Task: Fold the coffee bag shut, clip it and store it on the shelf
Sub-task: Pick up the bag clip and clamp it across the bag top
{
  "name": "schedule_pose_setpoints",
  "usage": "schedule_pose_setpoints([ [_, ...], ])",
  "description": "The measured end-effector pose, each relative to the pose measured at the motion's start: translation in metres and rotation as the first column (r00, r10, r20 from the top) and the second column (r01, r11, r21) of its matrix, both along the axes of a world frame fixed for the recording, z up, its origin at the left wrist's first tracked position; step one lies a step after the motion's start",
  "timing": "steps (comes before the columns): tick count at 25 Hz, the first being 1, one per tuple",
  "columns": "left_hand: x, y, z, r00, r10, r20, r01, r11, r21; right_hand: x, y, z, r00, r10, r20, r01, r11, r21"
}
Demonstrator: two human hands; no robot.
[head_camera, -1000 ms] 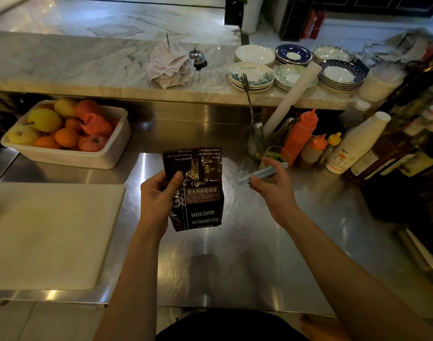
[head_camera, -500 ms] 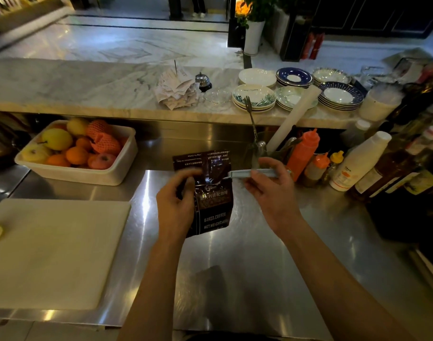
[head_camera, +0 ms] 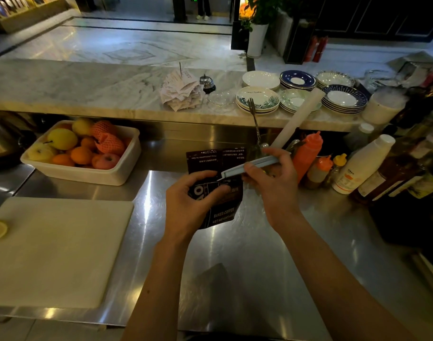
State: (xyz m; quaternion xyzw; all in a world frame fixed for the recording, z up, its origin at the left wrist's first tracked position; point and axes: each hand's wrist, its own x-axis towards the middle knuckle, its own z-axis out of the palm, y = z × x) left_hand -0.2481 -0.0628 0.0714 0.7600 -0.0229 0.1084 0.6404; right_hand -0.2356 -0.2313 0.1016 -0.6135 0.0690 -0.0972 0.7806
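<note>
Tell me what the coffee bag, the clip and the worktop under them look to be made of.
Coffee bag: glossy dark printed film, probably foil-lined plastic; it creases and glints. Clip: pale, matte, long and thin, most likely moulded plastic. Worktop: brushed stainless steel by the look, with streaky reflections and a fine grain. The left hand holds the bag, the right hand the clip.

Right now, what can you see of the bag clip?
The bag clip is a long, slim, pale blue-grey bar, plastic by its look. It lies nearly level, tilted up to the right, held in the right hand. Its left end reaches the coffee bag, just under the folded-over top. Whether it is clamped cannot be told.
</note>
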Motion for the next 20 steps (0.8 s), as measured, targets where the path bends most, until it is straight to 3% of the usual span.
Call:
schedule_pose_setpoints([
  [7, 0.000, -0.007, 0.008, 0.995, -0.029, 0.099, 0.025, 0.999, 0.033, 0.004, -0.002, 0.011, 0.989, 0.136, -0.060, -0.144, 0.979, -0.143],
  [11, 0.001, 0.000, 0.004, 0.997, -0.032, 0.076, 0.036, 0.998, -0.046, 0.004, -0.008, 0.017, 0.967, 0.245, -0.072, -0.254, 0.947, -0.197],
  [20, 0.003, 0.003, 0.005, 0.998, 0.009, 0.058, -0.005, 0.998, -0.065, 0.002, -0.023, 0.013, 0.965, 0.242, -0.099, -0.239, 0.970, 0.043],
])
